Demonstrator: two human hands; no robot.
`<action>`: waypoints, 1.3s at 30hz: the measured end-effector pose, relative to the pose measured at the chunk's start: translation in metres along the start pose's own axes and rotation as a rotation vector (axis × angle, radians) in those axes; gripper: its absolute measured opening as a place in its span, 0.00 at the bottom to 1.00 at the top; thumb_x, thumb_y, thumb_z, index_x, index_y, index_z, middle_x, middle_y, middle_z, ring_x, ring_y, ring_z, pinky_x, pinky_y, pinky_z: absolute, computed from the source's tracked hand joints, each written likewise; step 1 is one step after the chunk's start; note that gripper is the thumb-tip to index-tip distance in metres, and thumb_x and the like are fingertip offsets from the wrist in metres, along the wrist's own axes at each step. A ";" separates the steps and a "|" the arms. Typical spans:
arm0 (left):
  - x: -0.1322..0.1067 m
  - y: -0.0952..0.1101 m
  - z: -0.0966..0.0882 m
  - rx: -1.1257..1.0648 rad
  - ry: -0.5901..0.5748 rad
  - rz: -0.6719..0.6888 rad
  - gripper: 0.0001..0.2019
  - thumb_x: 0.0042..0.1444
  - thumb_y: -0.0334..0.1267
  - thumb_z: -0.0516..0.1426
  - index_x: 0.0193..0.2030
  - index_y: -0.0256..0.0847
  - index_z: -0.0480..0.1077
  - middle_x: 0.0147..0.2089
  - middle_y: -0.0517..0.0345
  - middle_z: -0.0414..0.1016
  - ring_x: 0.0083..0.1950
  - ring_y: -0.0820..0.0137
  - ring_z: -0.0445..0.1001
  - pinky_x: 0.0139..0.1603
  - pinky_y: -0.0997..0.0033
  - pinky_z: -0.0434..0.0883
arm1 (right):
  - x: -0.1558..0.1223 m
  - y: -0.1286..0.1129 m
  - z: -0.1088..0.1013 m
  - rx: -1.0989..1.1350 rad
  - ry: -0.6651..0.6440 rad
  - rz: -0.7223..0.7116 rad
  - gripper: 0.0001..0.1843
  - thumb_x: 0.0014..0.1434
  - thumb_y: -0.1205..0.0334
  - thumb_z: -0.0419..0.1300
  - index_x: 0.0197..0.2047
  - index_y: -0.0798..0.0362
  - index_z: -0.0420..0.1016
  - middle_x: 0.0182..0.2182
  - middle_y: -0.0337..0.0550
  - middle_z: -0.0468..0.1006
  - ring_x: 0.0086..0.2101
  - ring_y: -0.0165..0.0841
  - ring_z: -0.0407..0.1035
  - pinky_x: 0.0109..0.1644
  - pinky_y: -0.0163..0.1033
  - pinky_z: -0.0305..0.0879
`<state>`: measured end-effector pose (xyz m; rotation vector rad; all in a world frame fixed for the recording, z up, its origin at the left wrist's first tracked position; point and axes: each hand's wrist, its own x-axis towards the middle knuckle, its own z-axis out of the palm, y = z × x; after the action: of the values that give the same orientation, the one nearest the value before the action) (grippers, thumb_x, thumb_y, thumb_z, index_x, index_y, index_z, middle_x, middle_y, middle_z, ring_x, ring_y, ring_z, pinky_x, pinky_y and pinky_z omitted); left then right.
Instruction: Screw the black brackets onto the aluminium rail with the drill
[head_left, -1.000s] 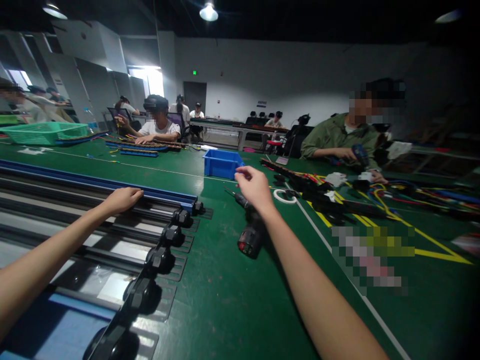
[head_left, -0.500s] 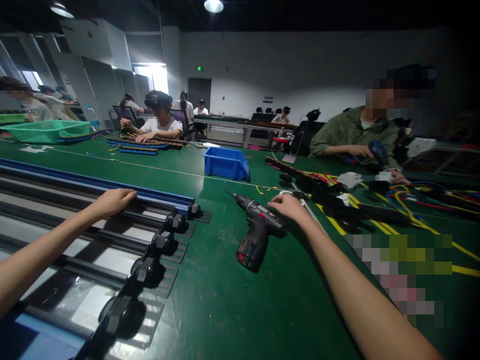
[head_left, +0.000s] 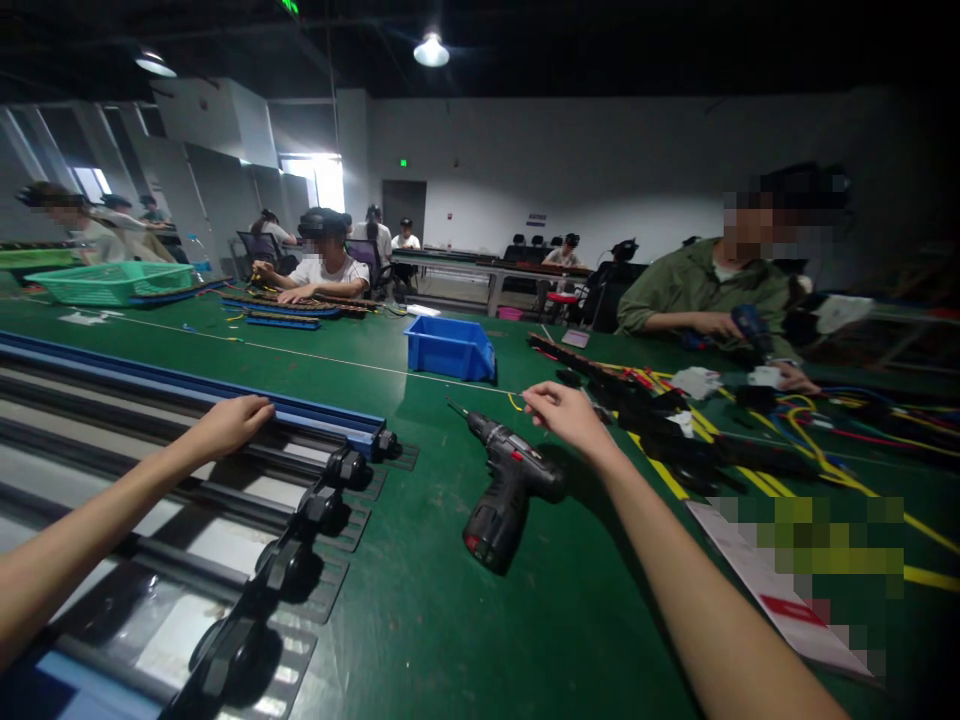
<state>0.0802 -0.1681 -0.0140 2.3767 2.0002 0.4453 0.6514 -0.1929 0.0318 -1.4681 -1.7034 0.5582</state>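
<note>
My left hand [head_left: 229, 424] lies on top of a long blue rail [head_left: 150, 380] at the left, fingers together and laid over its edge. My right hand [head_left: 568, 413] hovers just above the table beyond a black and red cordless drill [head_left: 504, 484], which lies on its side. Its thumb and fingers are pinched together at the tip; what they pinch is too small to make out. A short yellow wire piece [head_left: 514, 403] lies on the mat right by the fingertips.
Parallel dark rails with a row of black knobs [head_left: 315, 510] fill the left. A blue bin [head_left: 450, 348] stands behind the drill. Black cable harnesses with coloured wires [head_left: 675, 420] spread at the right, where a person in a green jacket [head_left: 705, 290] works. A paper sheet [head_left: 780, 600] lies near right.
My right hand dropped from near the blue bin to the table by the drill, then rose a little, pinched, above the drill's tip. The left hand stayed on the rail.
</note>
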 end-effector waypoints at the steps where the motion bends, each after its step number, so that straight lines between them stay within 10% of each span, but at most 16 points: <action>1: -0.001 0.006 -0.005 -0.001 0.033 0.053 0.21 0.60 0.52 0.47 0.39 0.40 0.74 0.40 0.48 0.78 0.42 0.59 0.74 0.42 0.69 0.66 | -0.006 -0.016 0.002 0.141 0.010 -0.023 0.15 0.60 0.51 0.58 0.39 0.55 0.72 0.29 0.44 0.77 0.24 0.28 0.69 0.27 0.32 0.63; 6: -0.021 0.088 -0.039 -0.292 0.153 0.195 0.22 0.62 0.54 0.47 0.43 0.39 0.73 0.45 0.49 0.77 0.46 0.60 0.73 0.46 0.67 0.68 | -0.051 -0.088 0.035 0.477 -0.153 -0.090 0.14 0.57 0.52 0.62 0.37 0.54 0.70 0.29 0.43 0.78 0.24 0.27 0.69 0.26 0.31 0.62; 11: -0.063 0.207 -0.061 -0.639 -0.296 0.558 0.20 0.63 0.52 0.51 0.53 0.41 0.70 0.44 0.53 0.77 0.41 0.65 0.74 0.40 0.70 0.69 | -0.091 -0.122 0.080 0.552 -0.383 -0.117 0.12 0.59 0.54 0.61 0.38 0.54 0.68 0.29 0.42 0.80 0.25 0.28 0.71 0.26 0.32 0.62; 14: -0.082 0.242 -0.054 -0.772 -0.344 0.676 0.17 0.64 0.49 0.51 0.52 0.40 0.68 0.45 0.52 0.77 0.42 0.66 0.74 0.42 0.70 0.69 | -0.102 -0.121 0.100 0.591 -0.415 -0.097 0.11 0.59 0.55 0.60 0.40 0.53 0.66 0.23 0.37 0.77 0.23 0.28 0.70 0.27 0.32 0.62; 26: -0.097 0.229 -0.018 -0.819 -0.229 0.606 0.13 0.64 0.46 0.53 0.45 0.39 0.70 0.40 0.54 0.77 0.41 0.67 0.74 0.43 0.69 0.68 | -0.115 -0.107 0.128 0.611 -0.499 -0.020 0.12 0.57 0.56 0.63 0.37 0.54 0.67 0.22 0.37 0.76 0.25 0.30 0.72 0.30 0.34 0.63; 39: -0.096 0.229 -0.016 -1.129 -0.430 0.503 0.13 0.61 0.47 0.58 0.40 0.38 0.67 0.35 0.56 0.74 0.34 0.72 0.71 0.34 0.73 0.68 | -0.116 -0.111 0.111 0.698 -0.629 -0.043 0.10 0.55 0.59 0.65 0.37 0.56 0.73 0.32 0.44 0.80 0.30 0.30 0.72 0.34 0.34 0.63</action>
<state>0.2837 -0.3064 0.0235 1.8861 0.6153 0.7185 0.4963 -0.3112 0.0185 -0.7816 -1.7063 1.5280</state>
